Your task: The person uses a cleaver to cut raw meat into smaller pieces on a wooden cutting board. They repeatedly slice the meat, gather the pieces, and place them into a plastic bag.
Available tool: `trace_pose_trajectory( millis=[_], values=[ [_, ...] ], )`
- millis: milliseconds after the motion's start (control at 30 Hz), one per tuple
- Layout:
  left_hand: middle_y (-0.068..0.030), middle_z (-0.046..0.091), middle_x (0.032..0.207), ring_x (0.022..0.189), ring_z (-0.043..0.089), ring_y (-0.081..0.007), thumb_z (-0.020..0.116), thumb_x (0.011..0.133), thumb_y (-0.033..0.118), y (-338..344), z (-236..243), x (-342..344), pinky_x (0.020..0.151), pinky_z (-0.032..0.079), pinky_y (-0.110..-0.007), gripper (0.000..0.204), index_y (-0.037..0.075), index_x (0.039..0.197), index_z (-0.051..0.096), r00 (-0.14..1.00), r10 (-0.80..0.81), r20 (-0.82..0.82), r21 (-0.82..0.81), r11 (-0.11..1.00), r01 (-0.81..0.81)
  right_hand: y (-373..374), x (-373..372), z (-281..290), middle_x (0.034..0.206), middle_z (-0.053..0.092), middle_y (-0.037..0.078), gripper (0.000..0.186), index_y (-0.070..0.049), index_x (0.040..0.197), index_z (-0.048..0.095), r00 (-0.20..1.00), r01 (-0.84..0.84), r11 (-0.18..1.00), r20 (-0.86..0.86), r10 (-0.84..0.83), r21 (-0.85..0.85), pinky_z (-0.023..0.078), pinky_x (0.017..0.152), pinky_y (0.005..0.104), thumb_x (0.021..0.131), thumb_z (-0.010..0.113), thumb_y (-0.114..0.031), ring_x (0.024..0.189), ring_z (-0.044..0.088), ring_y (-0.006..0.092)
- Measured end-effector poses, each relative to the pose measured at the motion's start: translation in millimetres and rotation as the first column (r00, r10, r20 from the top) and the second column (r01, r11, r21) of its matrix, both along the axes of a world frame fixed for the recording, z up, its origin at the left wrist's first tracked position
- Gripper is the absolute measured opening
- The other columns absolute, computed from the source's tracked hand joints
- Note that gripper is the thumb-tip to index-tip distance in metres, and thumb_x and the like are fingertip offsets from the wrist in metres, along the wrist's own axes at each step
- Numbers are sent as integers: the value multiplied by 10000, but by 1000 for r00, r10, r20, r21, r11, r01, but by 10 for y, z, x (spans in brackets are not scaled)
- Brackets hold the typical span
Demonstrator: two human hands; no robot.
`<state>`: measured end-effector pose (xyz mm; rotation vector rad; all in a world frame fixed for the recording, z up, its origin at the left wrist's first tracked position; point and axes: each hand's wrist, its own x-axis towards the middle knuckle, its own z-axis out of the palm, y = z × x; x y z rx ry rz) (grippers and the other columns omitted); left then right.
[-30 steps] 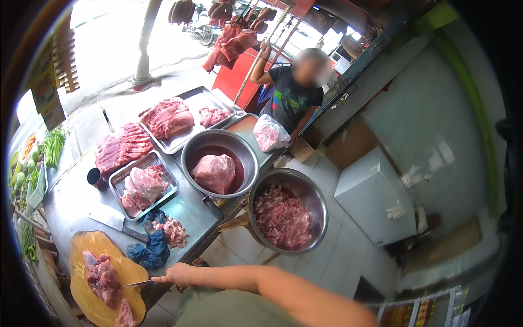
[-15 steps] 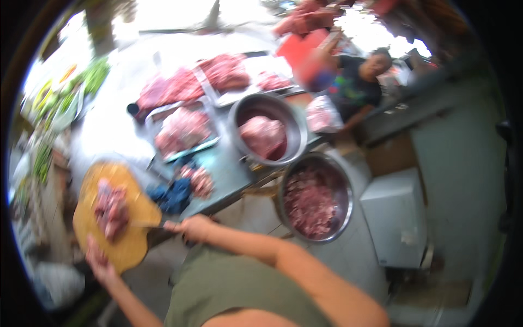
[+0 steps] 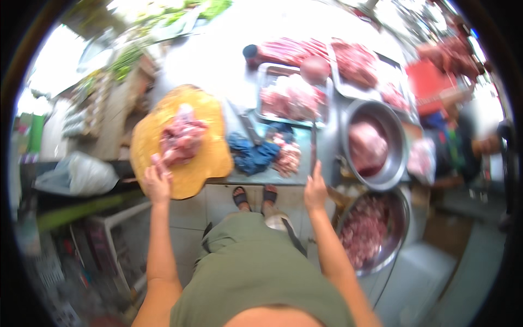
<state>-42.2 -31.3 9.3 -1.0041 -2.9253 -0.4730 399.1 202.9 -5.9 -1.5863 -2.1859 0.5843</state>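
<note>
On a yellow, rounded cutting board [image 3: 215,161] at the left lies a chunk of raw meat [image 3: 184,136]. My left hand [image 3: 158,182] rests at the board's near edge, fingers stretched out, fingertips at or very close to the meat's near end; blur hides whether they touch. To the right, my right hand [image 3: 315,192] is closed round the handle of a knife [image 3: 313,143]. Its blade points away from me, upright in view, toward a tray of meat [image 3: 293,101]. Between the hands lie a crumpled blue cloth [image 3: 251,155] and a small heap of pale meat scraps [image 3: 286,159].
A metal pot [image 3: 402,155] with a large meat piece stands right of the knife. Lower, a steel basin [image 3: 402,231] holds cut meat. More meat slabs [image 3: 354,64] lie at the back. A plastic bag [image 3: 81,175] sits left of the board; another person [image 3: 463,128] is at the far right.
My view has turned, shifting the table rightward. My right hand has carried the knife away from the board to beside the tray. My left hand stays by the board's near edge.
</note>
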Motion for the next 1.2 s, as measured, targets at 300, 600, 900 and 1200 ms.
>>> trace_pose_trajectory(
  millis=[300,600,900,1200],
  values=[
    [-243,535,1293,1195,524,-383,714,730,177,1300,-474,-920,1015,429,-409,769,22,1425,423,926,-189,326,139,979,150,772,107,-504,1004,573,263,755,-182,1564,201,913,306,934,334,-234,-182,517,792,536,869,481,-84,870,644,425],
    [-104,735,909,835,679,-168,726,779,284,1112,-749,-826,777,515,-318,367,39,1052,718,808,-29,589,180,979,-97,1099,-12,-759,1076,537,271,790,-198,1558,203,937,234,961,299,-182,-146,526,807,503,882,601,-101,912,633,436],
    [-61,715,1035,930,666,-143,637,944,160,1177,-30,-104,867,522,-278,245,0,1124,683,306,-338,890,443,485,-754,1077,-209,-472,1146,566,174,507,-57,1348,518,952,-257,966,170,253,2,481,894,452,856,640,-88,1065,553,376],
    [-94,672,1167,1014,649,-162,605,976,168,1395,504,44,896,536,-313,289,-11,1199,643,492,-491,719,648,217,-730,889,-1655,-491,1143,584,197,474,-53,1318,540,773,-634,773,-26,634,24,497,891,436,852,519,26,1094,557,369]
  ],
)
